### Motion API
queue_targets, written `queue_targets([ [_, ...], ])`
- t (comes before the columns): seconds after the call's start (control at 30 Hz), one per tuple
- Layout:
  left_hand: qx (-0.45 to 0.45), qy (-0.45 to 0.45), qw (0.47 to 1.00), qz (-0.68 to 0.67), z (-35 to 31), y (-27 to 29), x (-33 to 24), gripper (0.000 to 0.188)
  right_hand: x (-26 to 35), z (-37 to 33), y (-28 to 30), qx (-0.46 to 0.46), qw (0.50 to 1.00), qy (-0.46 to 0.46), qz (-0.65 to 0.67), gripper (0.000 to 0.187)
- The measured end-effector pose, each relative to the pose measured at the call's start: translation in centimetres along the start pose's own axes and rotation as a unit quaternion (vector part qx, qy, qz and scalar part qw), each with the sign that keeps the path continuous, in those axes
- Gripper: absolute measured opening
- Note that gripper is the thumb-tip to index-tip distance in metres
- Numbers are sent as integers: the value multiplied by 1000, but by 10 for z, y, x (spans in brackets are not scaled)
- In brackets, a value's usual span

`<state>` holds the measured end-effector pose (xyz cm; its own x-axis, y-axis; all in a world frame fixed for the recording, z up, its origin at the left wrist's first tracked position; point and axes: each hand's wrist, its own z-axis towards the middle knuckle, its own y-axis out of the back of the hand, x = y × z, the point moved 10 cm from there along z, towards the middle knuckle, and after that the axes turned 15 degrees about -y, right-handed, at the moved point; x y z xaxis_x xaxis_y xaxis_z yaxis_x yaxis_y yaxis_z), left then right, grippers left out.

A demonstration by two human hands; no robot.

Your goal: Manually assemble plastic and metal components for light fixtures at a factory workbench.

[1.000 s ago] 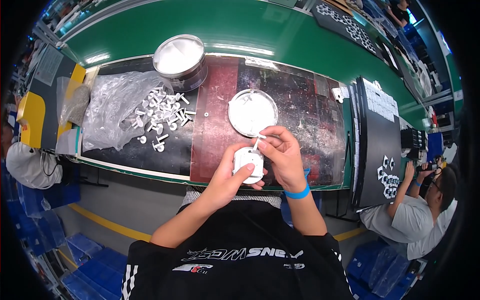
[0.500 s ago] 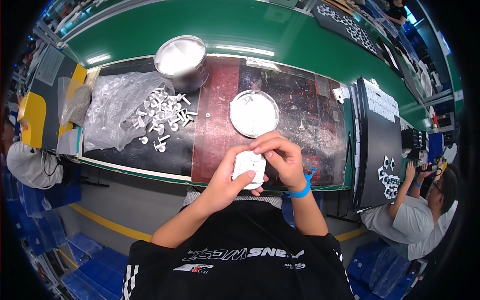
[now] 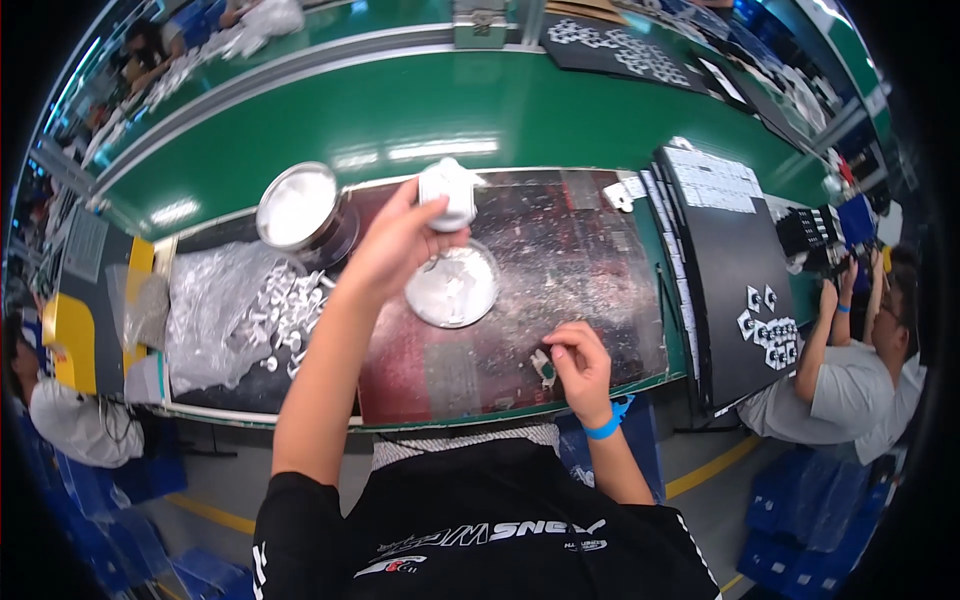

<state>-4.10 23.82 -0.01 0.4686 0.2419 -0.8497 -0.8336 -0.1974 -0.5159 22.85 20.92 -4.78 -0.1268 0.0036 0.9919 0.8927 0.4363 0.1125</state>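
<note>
My left hand is stretched forward over the work mat, closed round a white plastic housing with the thumb across its face. Just below that hand lies a shallow round lid coated with white material. Near the front edge, my right hand has its fingers bent in toward the thumb in a pinch. Beside its fingertips is a small greyish piece; whether the fingers hold it or it lies on the mat is unclear.
On the left stand a round can of white material, a clear plastic bag and a pile of white mushroom-shaped parts. Black boards bearing small white parts stand to the right, with a co-worker beyond them.
My hands have parted. The left has carried the white housing forward and left, past the round lid; the right has let go of it and dropped toward the front edge. The view has shifted.
</note>
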Motion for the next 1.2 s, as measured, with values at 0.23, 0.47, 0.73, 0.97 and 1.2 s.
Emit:
queue_targets([
  [0.23,-42,-25,972,230,180,59,71,34,23,-1,-4,-9,993,87,-80,15],
  [0.47,-6,63,865,498,230,98,102,51,13,-4,3,14,995,75,-62,14],
  [0.73,-42,2,663,747,199,80,53,64,12,0,3,37,996,66,-49,12],
  [0.97,140,-275,821,479,2,-67,-6,35,12,68,44,40,993,-100,-50,20],
  [1.2,91,-91,949,286,-176,-46,42,25,83,244,123,-350,784,161,-486,40],
])
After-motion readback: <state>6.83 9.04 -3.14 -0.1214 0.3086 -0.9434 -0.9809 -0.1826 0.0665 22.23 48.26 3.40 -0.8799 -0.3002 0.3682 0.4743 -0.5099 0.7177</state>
